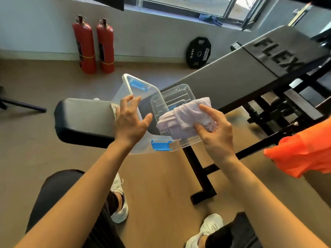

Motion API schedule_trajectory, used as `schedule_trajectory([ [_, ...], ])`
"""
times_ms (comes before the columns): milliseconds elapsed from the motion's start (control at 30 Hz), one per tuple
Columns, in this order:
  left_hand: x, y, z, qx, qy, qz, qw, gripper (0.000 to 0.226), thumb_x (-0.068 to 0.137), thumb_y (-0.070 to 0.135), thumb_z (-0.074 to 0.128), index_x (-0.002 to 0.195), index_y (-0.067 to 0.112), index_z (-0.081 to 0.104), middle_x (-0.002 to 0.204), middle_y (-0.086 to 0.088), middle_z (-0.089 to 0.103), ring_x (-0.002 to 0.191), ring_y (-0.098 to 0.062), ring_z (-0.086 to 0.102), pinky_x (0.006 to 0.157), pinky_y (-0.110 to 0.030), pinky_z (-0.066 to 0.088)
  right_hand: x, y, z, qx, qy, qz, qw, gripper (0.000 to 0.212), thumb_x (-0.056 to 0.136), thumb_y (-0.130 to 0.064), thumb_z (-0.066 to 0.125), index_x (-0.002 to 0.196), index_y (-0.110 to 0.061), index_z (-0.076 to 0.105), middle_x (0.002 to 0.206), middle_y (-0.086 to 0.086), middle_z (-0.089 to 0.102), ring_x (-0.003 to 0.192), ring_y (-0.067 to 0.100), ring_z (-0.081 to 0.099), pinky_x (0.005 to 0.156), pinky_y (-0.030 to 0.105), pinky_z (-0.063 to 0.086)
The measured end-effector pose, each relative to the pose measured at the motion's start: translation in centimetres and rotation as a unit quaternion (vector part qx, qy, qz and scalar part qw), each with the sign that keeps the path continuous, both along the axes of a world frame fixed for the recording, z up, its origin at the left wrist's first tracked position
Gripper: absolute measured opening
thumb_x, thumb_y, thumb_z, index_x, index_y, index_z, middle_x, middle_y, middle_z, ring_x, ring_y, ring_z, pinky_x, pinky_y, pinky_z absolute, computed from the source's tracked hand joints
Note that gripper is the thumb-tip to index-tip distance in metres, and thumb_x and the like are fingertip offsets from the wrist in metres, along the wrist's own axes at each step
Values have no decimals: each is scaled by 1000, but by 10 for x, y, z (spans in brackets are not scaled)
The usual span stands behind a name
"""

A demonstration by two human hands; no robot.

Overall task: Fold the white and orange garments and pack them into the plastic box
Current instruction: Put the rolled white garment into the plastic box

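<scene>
The folded white garment (186,117) is pinched between the right hand's (218,133) thumb and curled fingers, lying over the near rim of the plastic box (179,92). Beyond those fingertips the box's far half shows bare. The left hand (130,122) has its fingers spread wide against the rim of the tilted lid (141,90). The orange garment (302,151) hangs well right of the right fingers, off the bench (223,77) frame.

this is a gym. a padded weight bench (223,81) stands here. a weight plate (198,52) leans against the wall.
</scene>
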State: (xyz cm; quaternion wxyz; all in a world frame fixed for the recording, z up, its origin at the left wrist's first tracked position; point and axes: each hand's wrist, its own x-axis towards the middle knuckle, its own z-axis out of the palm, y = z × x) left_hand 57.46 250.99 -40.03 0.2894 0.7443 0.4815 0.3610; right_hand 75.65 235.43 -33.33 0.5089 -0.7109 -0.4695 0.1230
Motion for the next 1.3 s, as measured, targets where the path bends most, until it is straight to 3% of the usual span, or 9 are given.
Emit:
schedule_trajectory([
  [133,-5,-4,-20,-42,-62,18,997,62,83,42,57,143,31,54,158,-12,33,141,-34,40,111,-51,41,-2,39,-11,-16,-36,-5,999,52,88,-6,74,136,-19,61,135,2,53,124,14,56,101,38,55],
  [333,-37,-6,-28,-43,-126,-44,990,58,90,51,54,147,42,45,146,4,54,123,-15,56,97,-46,57,-20,97,-23,-52,-34,10,998,52,88,-6,74,137,-19,60,134,3,53,122,14,55,98,17,52],
  [467,-61,-10,-35,-68,-181,-48,980,60,89,49,54,147,44,44,142,18,50,118,-10,58,87,-28,58,-41,138,-44,-76,-23,20,997,53,87,-6,75,136,-20,61,133,3,54,123,18,56,104,39,53],
  [633,-77,-9,-39,-100,-255,-51,960,57,88,44,54,145,47,45,142,10,58,122,-11,62,90,-35,61,-72,180,-60,-68,18,43,997,52,89,3,68,135,-19,62,132,3,54,123,19,56,108,40,49],
  [800,-79,-13,-41,-108,-271,-17,956,59,87,37,58,145,47,46,141,23,52,123,-2,58,91,-21,57,-76,214,-70,-125,46,50,990,57,87,4,68,138,-20,59,136,6,58,122,20,60,109,38,49],
  [933,-77,-14,-42,-110,-286,-20,952,60,89,37,58,146,46,44,145,25,47,131,-14,56,93,-21,57,-67,222,-72,-289,-135,128,939,72,88,-24,76,151,-19,42,147,13,46,134,29,48,116,40,38],
  [1067,-75,-15,-42,-110,-302,-12,947,60,89,33,57,148,41,45,144,23,47,134,-14,54,95,-26,57,-73,220,-76,-351,-269,162,882,86,88,-59,64,156,-23,25,162,11,17,146,38,28,117,49,34],
  [1200,-72,-18,-42,-97,-293,-12,951,59,90,27,58,147,40,47,137,38,44,129,-5,55,93,-23,58,-78,206,-78,-313,-435,127,834,81,88,-59,57,151,-20,25,154,11,10,137,36,18,104,48,42],
  [1300,-68,-19,-41,-89,-284,-24,954,59,89,27,59,145,40,49,132,41,47,122,9,54,90,-16,55,-79,196,-79,-231,-523,133,810,75,84,-46,65,148,-22,33,148,11,29,128,33,30,99,46,45],
])
